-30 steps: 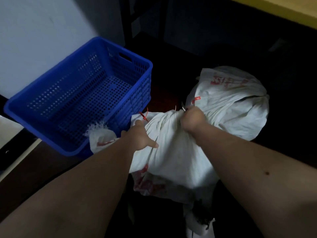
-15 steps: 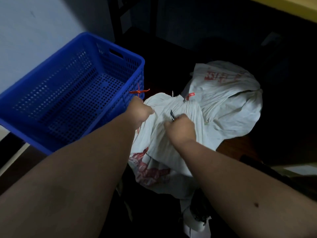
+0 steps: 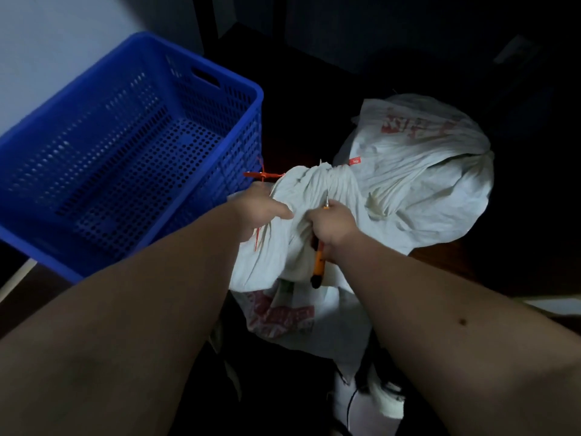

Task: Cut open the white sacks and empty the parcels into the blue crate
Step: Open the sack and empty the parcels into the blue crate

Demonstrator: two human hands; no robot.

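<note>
Right in the middle of the floor, between the blue crate (image 3: 132, 158) on the left and a second tied sack (image 3: 421, 171) on the far right, we've got the near white sack (image 3: 292, 240) bunched up under both hands. Our left hand (image 3: 264, 209) is clamped on a fistful of gathered fabric just below the neck, pretty clearly to keep the cloth taut so the blade has something to bite into. Our right hand (image 3: 330, 228) is wrapped around an orange utility knife (image 3: 319, 262), with the thin blade poking out the top of the fist and pointing toward the cinched neck. The two hands sit just beside each other on the same bundle, not quite touching.

A red zip tie (image 3: 262, 175) sticks out at the sack's neck, right next to the crate's near wall, and it looks like that closure is what we're going after. The crate looks empty from here, so by our reckoning no parcels have gone in yet. It's parked close on purpose, we'd say, so the sack can just be tipped over once it's open. Lighting is dim, so we can't tell if the blade is actually touching fabric. The far sack has its own red tag (image 3: 354, 161) and looks unopened.
</note>
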